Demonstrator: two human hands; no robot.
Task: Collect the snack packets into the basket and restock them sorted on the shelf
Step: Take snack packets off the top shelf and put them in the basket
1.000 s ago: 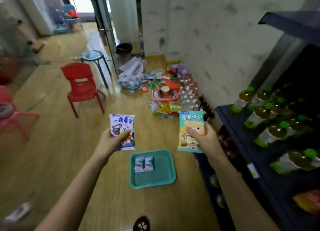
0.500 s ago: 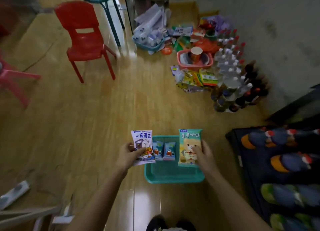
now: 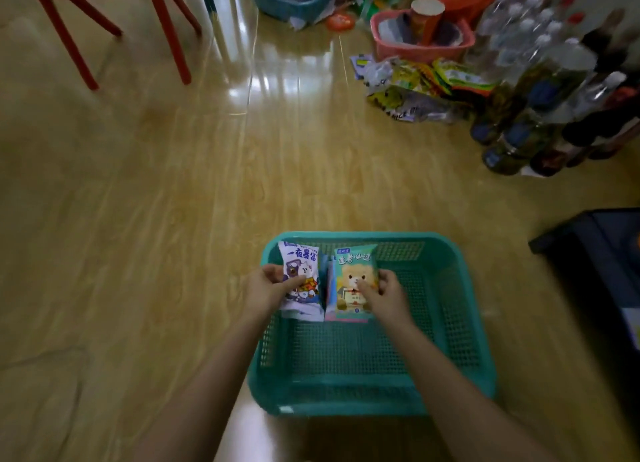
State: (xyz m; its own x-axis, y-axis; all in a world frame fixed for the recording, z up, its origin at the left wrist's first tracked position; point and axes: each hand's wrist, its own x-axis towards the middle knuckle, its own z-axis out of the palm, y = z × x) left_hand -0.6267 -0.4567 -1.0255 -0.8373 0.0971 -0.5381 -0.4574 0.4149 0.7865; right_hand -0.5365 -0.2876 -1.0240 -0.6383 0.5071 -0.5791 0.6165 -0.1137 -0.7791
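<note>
A teal mesh basket sits on the wooden floor just in front of me. My left hand grips a white-and-purple snack packet inside the basket's far left part. My right hand grips a teal packet with a bear picture right beside it. The two packets stand side by side, almost touching. A sliver of another small blue packet shows between them; the rest of it is hidden.
A pile of loose snack packets lies at the far right, beside a cluster of bottles. Behind it stand a pink basket and a teal basket. Red chair legs are far left; a dark shelf edge is at right.
I have bent down closer to the floor. Both hands have lowered their packets from above the basket into its far left part, covering the two small packets there.
</note>
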